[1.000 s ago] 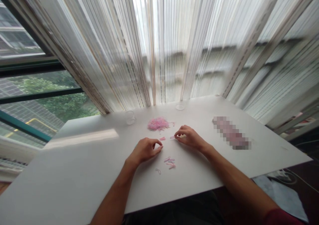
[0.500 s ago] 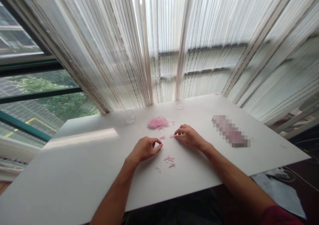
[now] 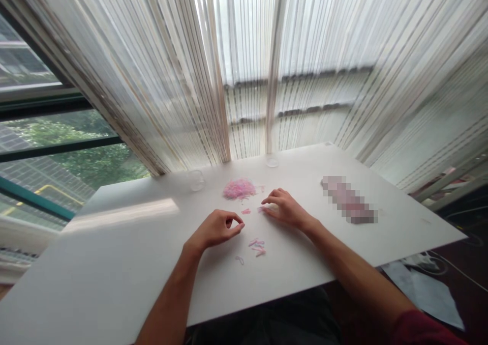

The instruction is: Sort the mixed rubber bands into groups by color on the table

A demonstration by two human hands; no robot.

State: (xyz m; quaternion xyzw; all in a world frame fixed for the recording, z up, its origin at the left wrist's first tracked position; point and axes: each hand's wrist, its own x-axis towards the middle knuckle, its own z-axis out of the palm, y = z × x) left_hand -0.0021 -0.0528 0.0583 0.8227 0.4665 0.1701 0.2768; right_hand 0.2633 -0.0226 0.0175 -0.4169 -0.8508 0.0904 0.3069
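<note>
A heap of small pink and pastel rubber bands [image 3: 239, 188] lies on the white table [image 3: 125, 263]. My right hand [image 3: 284, 207] is just right of and nearer than the heap, index finger and thumb apart. A pale lilac band [image 3: 261, 209] lies at its thumb tip. My left hand [image 3: 219, 228] hovers low over the table, thumb and index tips pinched together; anything between them is too small to make out. A few pink bands [image 3: 246, 211] lie between the hands. Closer to me are several loose bands [image 3: 257, 247] and one single loop [image 3: 239, 260].
A clear round container [image 3: 196, 180] stands near the back edge, left of the heap. A clear lid-like disc [image 3: 272, 161] lies at the back. On the right is a blurred-out pinkish object [image 3: 348, 200]. String curtains [image 3: 247, 70] hang behind the table.
My right finger and thumb have parted from the pale band, which they pinched before. My left hand has barely moved, its finger and thumb tips now closer together. The view has shifted slightly.
</note>
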